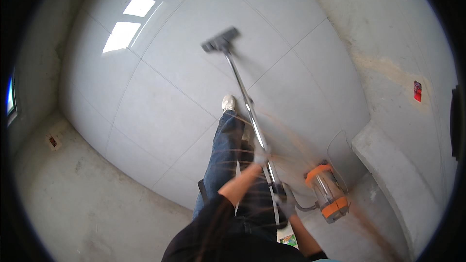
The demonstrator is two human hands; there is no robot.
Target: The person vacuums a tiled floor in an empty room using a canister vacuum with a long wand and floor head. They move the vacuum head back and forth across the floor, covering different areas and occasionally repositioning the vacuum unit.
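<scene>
A vacuum cleaner's metal wand (239, 75) runs from my hands out over the floor. Its dark floor head (221, 40) lies on the pale tiles ahead of me. My left hand (261, 156), in a light glove and blurred, is closed round the wand's middle. Lower down, my right hand (287, 207), also in a pale glove, is closed at the black handle (279, 191); its fingers are partly hidden. From the handle end a dark hose (305, 208) leads to the orange vacuum canister (328, 190) with a see-through drum, at my right.
Large grey tiles (179, 68) cover the floor, reflecting a window. Bare plaster walls rise left and right, the right one with a red wall box (417, 91). A raised ledge (388, 165) stands beyond the canister. A thin cord (335, 138) loops near it. My shoe (228, 102) is beside the wand.
</scene>
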